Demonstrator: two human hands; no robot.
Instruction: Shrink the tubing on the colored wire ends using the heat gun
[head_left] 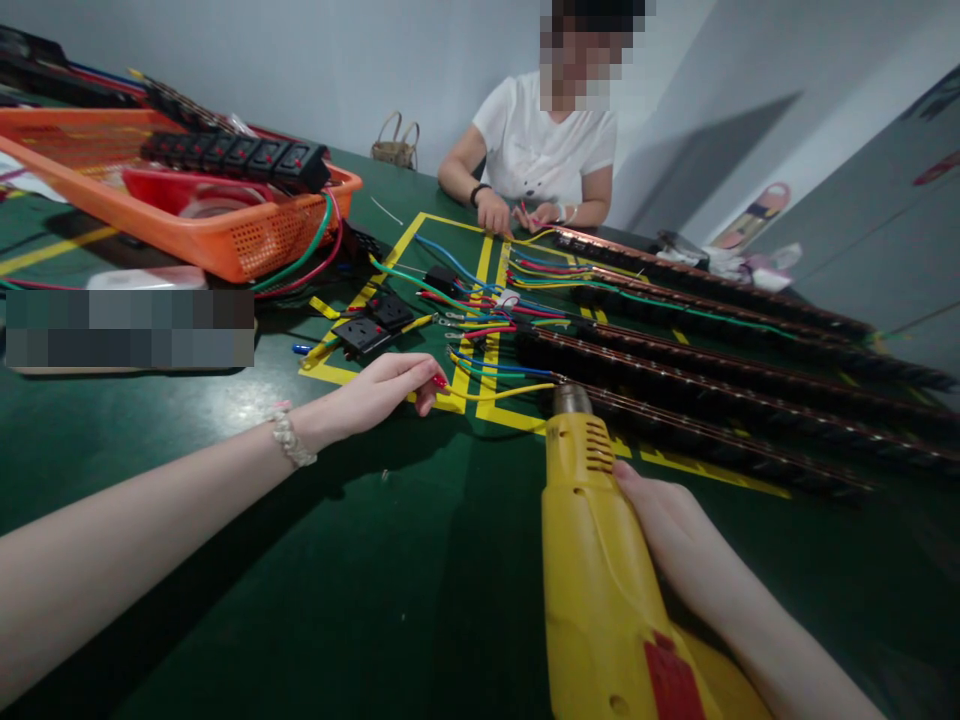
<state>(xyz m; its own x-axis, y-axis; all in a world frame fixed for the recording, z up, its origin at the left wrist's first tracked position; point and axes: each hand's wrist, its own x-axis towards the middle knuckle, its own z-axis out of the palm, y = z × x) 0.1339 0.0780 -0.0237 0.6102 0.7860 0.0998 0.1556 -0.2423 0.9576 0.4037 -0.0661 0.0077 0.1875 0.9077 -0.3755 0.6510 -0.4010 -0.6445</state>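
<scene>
My left hand (399, 388) is closed in a pinch on the end of a yellow wire (504, 397), with a bit of red showing at the fingertips. My right hand (664, 515) grips a yellow heat gun (600, 540); the thumb lies along its side and the other fingers are hidden behind the body. The gun's metal nozzle (573, 399) points away from me, at the spot where the wire joins the nearest long black strip (712, 435). Blue and green wires (502, 370) come out of that same strip, just beyond the yellow one.
More strips with copper rails (720, 365) lie beyond, their coloured wires pointing left. Black sockets (364, 332) sit near my left hand. An orange basket (262, 245) holds a black socket strip (240, 158). Across the green table (315, 560), a co-worker in a white shirt (551, 140) handles wires.
</scene>
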